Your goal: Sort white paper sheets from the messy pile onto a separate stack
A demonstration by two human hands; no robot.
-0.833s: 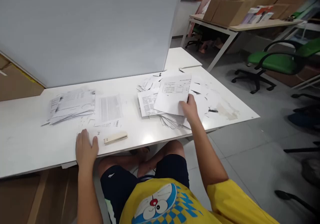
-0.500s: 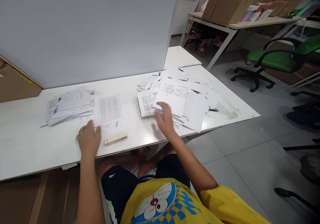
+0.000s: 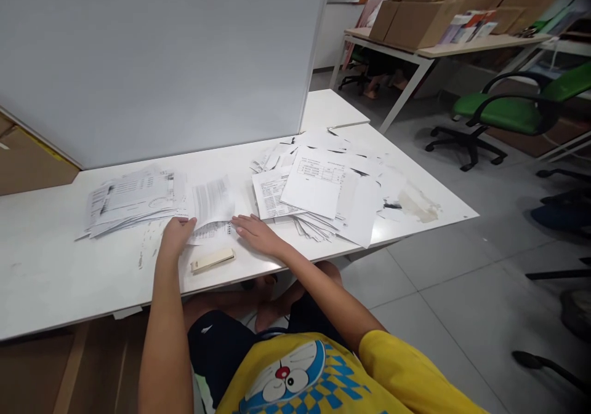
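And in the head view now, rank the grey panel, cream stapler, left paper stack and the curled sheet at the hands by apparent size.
Largest to smallest:
1. Grey panel
2. Left paper stack
3. Curled sheet
4. Cream stapler

Bright white tabletop (image 3: 55, 266), upper-right corner darkened, soft background detail.

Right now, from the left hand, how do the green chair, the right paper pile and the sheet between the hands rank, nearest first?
1. Sheet: touching the left hand.
2. Right paper pile: rightward, on the table.
3. Green chair: far right.
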